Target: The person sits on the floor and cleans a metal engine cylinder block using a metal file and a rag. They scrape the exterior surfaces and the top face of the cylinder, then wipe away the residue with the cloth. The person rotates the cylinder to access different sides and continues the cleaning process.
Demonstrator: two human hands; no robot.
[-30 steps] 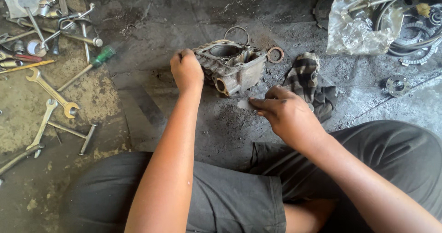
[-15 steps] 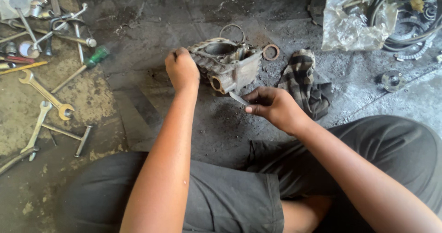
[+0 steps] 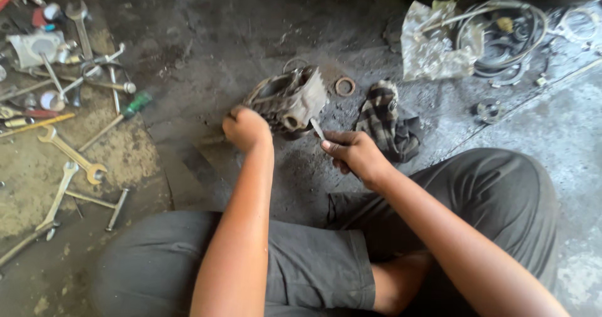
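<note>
Your left hand [image 3: 246, 129] grips the engine block [image 3: 288, 97] on the floor [image 3: 207, 35] at its 8 o'clock. Your right hand [image 3: 354, 154], at 4 o'clock, clenches a blade [image 3: 317, 128] touching the block's face. Keep the blade flat; brace firmly.

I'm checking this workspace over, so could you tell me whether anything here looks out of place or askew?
The metal engine block is tipped on its side on the grimy floor, steadied by the left hand while the right hand holds a small blade to it. Wrenches lie scattered loosely, and a checked rag lies crumpled.
</note>
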